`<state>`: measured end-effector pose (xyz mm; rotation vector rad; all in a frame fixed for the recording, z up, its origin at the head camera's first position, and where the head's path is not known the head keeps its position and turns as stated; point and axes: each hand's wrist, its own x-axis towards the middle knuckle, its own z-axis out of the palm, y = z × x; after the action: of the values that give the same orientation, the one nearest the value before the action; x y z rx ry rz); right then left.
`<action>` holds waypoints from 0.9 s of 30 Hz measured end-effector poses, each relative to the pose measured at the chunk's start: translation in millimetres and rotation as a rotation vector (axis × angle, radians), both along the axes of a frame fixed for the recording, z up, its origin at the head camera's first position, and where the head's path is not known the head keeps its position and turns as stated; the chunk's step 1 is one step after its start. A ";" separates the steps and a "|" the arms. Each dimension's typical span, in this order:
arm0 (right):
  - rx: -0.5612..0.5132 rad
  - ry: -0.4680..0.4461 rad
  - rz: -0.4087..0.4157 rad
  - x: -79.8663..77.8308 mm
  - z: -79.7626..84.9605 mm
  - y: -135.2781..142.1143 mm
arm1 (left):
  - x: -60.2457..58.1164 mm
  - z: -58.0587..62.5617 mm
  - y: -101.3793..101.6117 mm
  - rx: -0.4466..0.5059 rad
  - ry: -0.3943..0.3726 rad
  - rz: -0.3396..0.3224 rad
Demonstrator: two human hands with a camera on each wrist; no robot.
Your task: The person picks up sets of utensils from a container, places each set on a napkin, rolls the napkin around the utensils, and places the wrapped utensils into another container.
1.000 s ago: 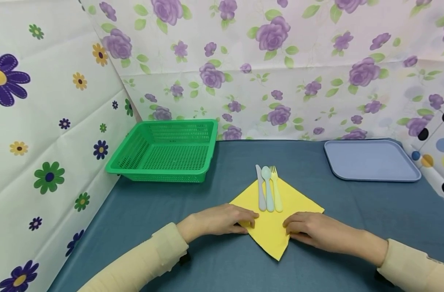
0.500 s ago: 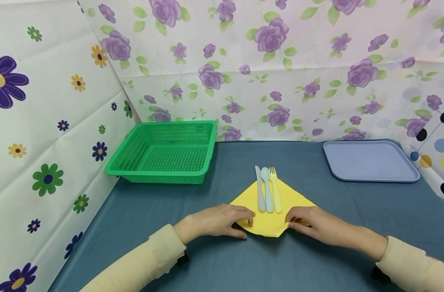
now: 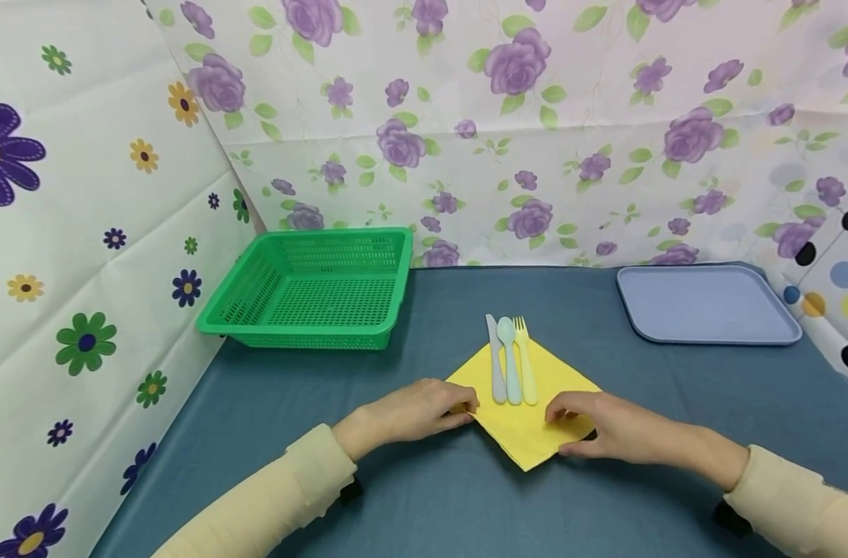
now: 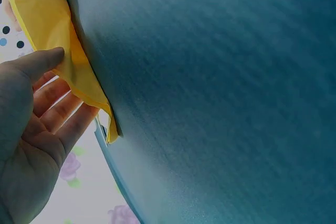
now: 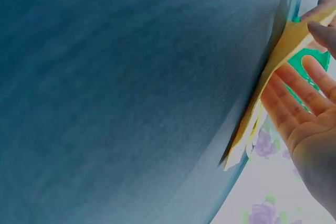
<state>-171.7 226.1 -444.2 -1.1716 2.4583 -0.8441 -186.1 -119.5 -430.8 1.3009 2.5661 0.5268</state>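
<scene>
A yellow cloth napkin lies cornerwise on the table in the head view. On it, side by side, are a grey knife, a pale blue spoon and a pale yellow fork, their tips extending past its far corner. My left hand pinches the napkin's left edge, the thumb on one face and fingers on the other in the left wrist view. Fingertips of my right hand touch the napkin's right side; its thumb stands apart near the lower right edge. The right wrist view shows those fingers extended along the cloth.
A green perforated basket stands at the back left. At the back right lies a flat blue-grey tray. Flowered sheets hang behind and to the left of the blue-covered table.
The napkin's near corner was pulled up toward the cutlery, then came back down partway. My left hand now pinches the left edge; the right thumb has moved away from the fingers.
</scene>
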 end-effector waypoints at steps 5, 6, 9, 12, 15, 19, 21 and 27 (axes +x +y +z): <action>0.035 0.066 0.022 2.7 1.8 2.9 | -0.7 0.7 0.3 -0.001 -0.006 0.020; 0.032 0.080 0.015 2.6 2.1 3.1 | -1.0 0.8 0.3 0.003 -0.009 0.022; -0.007 0.115 -0.021 0.1 3.0 2.6 | -2.3 1.0 -0.4 0.017 -0.033 0.033; -0.040 0.119 -0.070 -5.5 3.3 0.1 | -4.5 0.8 -2.1 0.035 -0.042 0.066; -0.051 0.125 -0.124 -12.3 2.9 -2.9 | -7.6 0.5 -2.4 0.049 -0.022 0.109; -0.054 0.142 -0.200 -20.7 2.9 -6.2 | -12.3 2.1 1.7 0.055 0.015 0.169; -0.053 0.142 -0.232 -24.8 3.4 -7.9 | -14.6 2.8 4.7 0.048 0.033 0.201; -0.034 0.128 -0.284 -36.8 3.6 -12.8 | -18.9 3.1 10.7 0.000 0.059 0.268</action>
<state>-208.5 213.3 -440.6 -0.9262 2.7710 -0.9133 -205.0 -108.8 -427.7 0.9911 2.8076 0.5419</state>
